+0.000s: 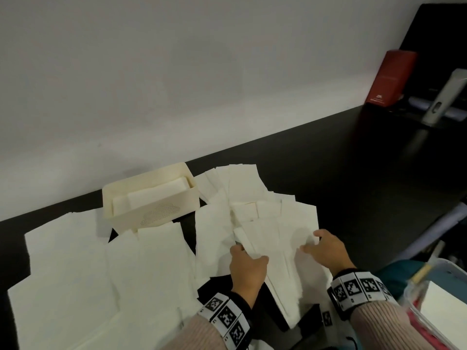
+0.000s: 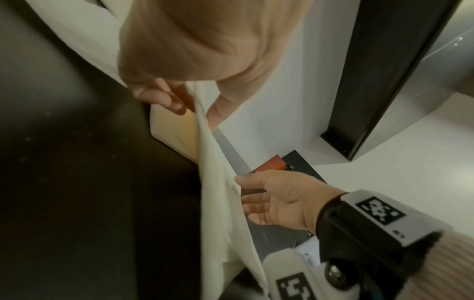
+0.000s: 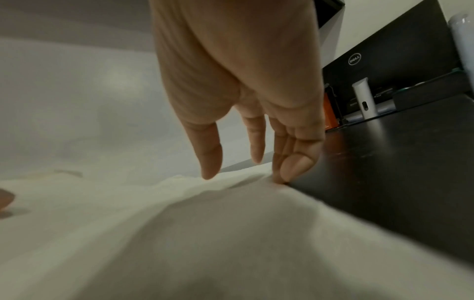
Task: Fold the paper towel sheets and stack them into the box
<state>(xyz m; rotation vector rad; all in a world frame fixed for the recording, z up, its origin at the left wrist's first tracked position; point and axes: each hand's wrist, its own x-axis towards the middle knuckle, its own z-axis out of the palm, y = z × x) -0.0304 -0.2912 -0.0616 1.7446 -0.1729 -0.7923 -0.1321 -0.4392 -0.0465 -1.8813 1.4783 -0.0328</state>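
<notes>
A white paper towel sheet point(image 1: 273, 261) lies partly folded on the black table, in front of me. My left hand point(image 1: 242, 251) pinches its left edge between thumb and fingers and lifts it; the left wrist view shows the raised sheet point(image 2: 218, 203) held in my left hand point(image 2: 197, 105). My right hand point(image 1: 316, 242) rests with straight fingers on the sheet's right side, its fingertips point(image 3: 211, 172) touching the sheet point(image 3: 231, 223). The cream box point(image 1: 151, 215) stands behind and to the left and holds folded towels point(image 1: 156, 195).
Several flat sheets point(image 1: 75, 261) cover the table's left, and more lie piled point(image 1: 240, 185) right of the box. A red box point(image 1: 390, 79), a white device point(image 1: 444, 97) and a dark monitor stand far right. A clear plastic bin point(image 1: 434, 299) sits near my right arm.
</notes>
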